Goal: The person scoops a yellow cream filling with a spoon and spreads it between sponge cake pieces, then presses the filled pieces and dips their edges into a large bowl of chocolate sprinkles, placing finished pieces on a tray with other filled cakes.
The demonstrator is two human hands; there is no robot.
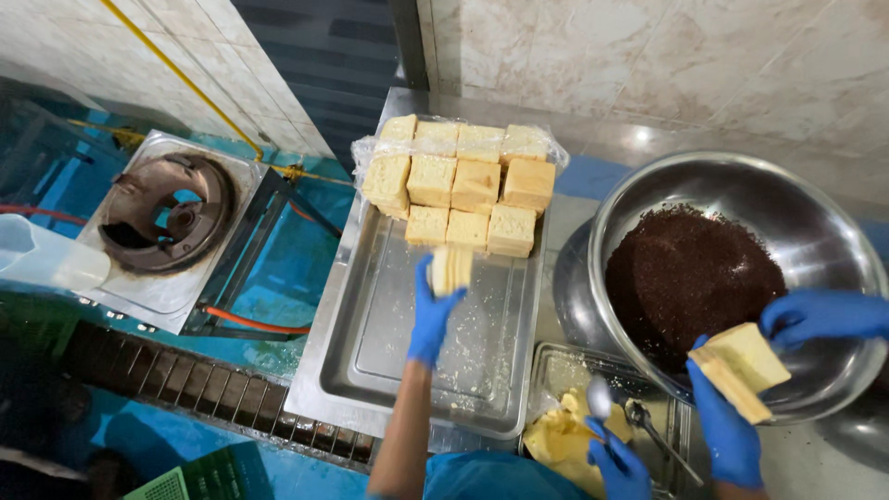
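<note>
My left hand (pixel 431 310), in a blue glove, reaches over a long steel tray (pixel 370 361) and holds a few bread slices (pixel 451 268) upright at the tray's middle. Just beyond them, stacked bread blocks (pixel 468 181) lie on clear plastic at the tray's far end. My right hand (pixel 619 463), also gloved, sits at the bottom edge, closed around a spoon (pixel 600 398) above yellow butter (pixel 556 440) in a small tray (pixel 567 363).
A co-worker's two blue-gloved hands (pixel 732 435) hold a bread sandwich (pixel 741 366) at the rim of a large steel bowl (pixel 815 222) of dark crumbs (pixel 685 273). A second spoon (pixel 641 414) lies in the small tray. A gas burner (pixel 171 218) stands left.
</note>
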